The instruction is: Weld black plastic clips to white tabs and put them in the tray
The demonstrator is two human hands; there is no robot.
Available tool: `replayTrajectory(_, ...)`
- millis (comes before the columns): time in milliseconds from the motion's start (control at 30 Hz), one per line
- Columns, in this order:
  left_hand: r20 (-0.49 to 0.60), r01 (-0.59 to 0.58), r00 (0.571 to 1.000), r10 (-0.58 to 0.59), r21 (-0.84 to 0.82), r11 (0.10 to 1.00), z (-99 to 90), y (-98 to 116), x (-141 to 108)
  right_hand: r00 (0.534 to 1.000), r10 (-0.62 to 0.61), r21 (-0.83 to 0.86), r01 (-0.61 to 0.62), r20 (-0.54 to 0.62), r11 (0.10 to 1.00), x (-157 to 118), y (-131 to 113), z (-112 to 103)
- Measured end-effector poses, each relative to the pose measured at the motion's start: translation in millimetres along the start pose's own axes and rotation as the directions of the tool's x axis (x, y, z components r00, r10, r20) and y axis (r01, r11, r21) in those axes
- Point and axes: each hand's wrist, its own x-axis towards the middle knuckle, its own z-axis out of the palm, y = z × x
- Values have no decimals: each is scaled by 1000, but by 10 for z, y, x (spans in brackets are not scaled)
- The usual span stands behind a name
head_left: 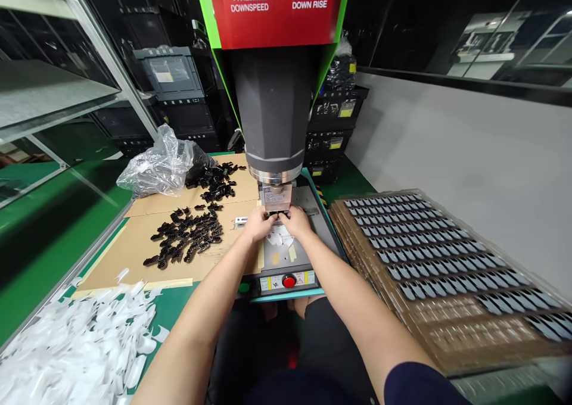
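Observation:
Under the press head (274, 113), my left hand (259, 223) and my right hand (297, 222) meet on the machine's bed. Both hands have their fingers drawn in, the thumbs nearly touching over a small dark spot just below the clear block (277, 198) on the press. What the fingertips hold is too small and covered to name. White scraps (280, 236) lie on the bed right below my hands. A metal strip (241, 221) sticks out to the left of my left hand.
Small black parts (190, 235) lie on cardboard at left, near a plastic bag (163, 164). White pieces (80, 345) are heaped at front left. Stacked trays (429, 250) of grey-blue parts stand at right. A red button (289, 281) and green button (243, 287) sit up front.

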Motion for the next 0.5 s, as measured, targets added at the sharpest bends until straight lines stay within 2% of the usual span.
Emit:
replayTrajectory(100, -41, 141, 987, -155, -248, 958, 35, -22, -211, 996, 83, 211, -74, -31, 975, -139, 63, 0)
replayTrajectory(200, -59, 181, 968, -243, -507, 843, 99, 33, -621, 988, 145, 572, -86, -59, 816, -538, 99, 25)
replayTrajectory(267, -44, 175, 968, -248, -592, 787, 148, 122, -929, 992, 120, 705, -56, -41, 707, -878, 78, 47)
replayTrajectory(367, -4, 184, 969, -245, -648, 739, 211, 286, -1303, 998, 66, 764, -34, -12, 644, -1320, -14, 47)
replayTrajectory(500, 17, 158, 979, -204, -696, 700, 267, 419, -1546, 999, 52, 734, -25, -14, 678, -1607, -121, -3)
